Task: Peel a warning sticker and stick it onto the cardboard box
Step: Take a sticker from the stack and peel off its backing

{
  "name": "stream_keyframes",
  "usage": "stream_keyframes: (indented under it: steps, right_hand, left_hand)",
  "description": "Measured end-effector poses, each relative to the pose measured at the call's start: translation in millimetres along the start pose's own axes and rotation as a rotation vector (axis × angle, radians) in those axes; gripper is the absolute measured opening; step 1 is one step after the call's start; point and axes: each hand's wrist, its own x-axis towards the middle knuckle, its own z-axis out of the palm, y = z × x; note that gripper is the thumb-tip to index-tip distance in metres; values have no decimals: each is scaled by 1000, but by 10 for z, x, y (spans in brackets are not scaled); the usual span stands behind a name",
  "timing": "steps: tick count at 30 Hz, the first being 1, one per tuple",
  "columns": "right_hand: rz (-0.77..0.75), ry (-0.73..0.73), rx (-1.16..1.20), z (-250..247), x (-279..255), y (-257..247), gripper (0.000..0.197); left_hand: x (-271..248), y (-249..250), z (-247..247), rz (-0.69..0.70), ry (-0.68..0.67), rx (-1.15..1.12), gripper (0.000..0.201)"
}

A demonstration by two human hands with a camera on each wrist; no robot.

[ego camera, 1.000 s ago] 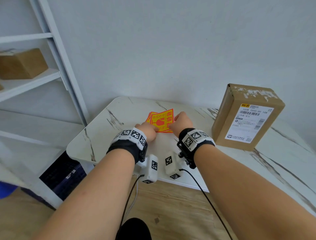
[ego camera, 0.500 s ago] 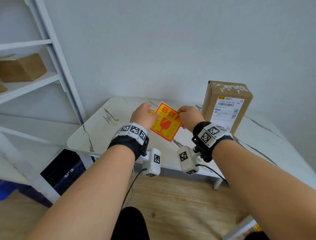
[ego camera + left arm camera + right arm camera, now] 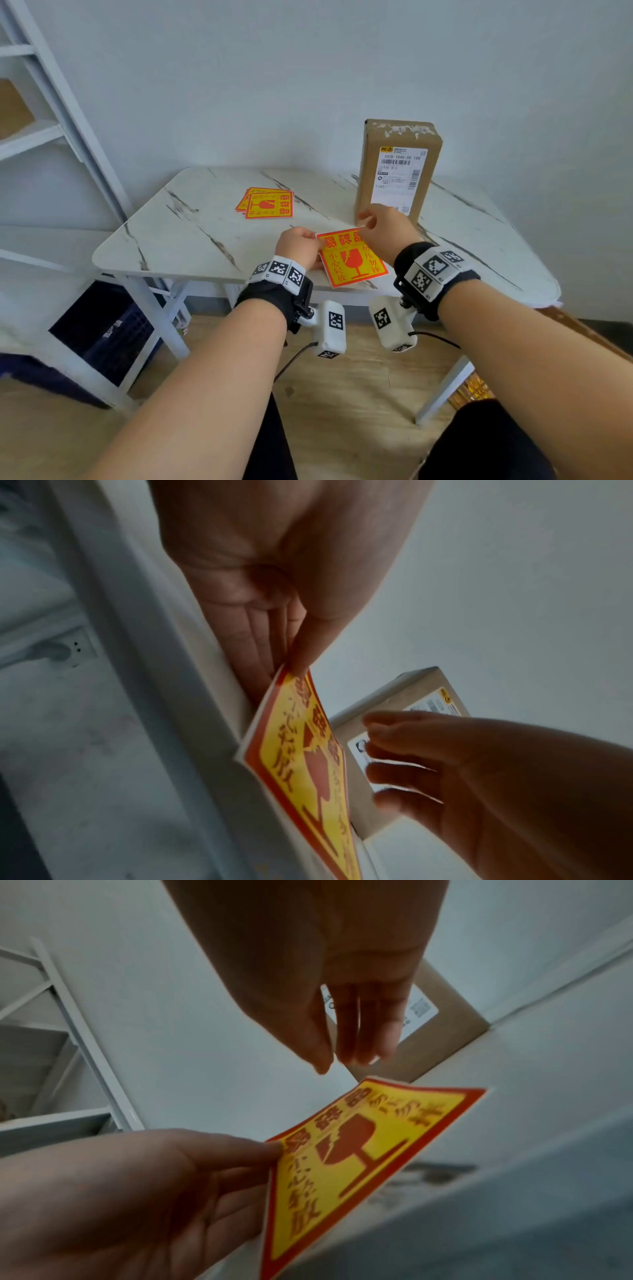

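A red-and-yellow warning sticker [image 3: 352, 262] on its white backing is held over the near edge of the marble table [image 3: 191, 240]. My left hand [image 3: 317, 245] pinches its left corner between thumb and fingers [image 3: 294, 664]. My right hand [image 3: 364, 222] hovers just above the sticker's far corner, its fingers [image 3: 352, 1031] straight and off the paper. The sticker [image 3: 359, 1150] shows a broken-glass symbol. A tall cardboard box [image 3: 397, 171] with a white shipping label stands upright just behind my right hand. The box [image 3: 445, 1023] sits right behind the fingertips.
A stack of the same stickers [image 3: 267, 204] lies on the table's far left. A white shelf rack [image 3: 68, 113] stands at the left by the wall. A dark blue crate [image 3: 102, 329] sits under the table, over a wooden floor [image 3: 342, 411].
One sticker came off the stack and moved toward the table's near edge by the box. Half a second ago both hands held it; now my right hand has let go.
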Motion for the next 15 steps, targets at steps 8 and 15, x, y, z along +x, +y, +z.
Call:
stream_keyframes:
  steps: [8,15]
  right_hand:
    - [51,-124,59,152,-57,152,28]
    - [1,-154,33,145,-44,195,18]
  left_hand:
    - [60,47,89,-40,2,97,11]
    - [116,43,15,-108,-79,36,11]
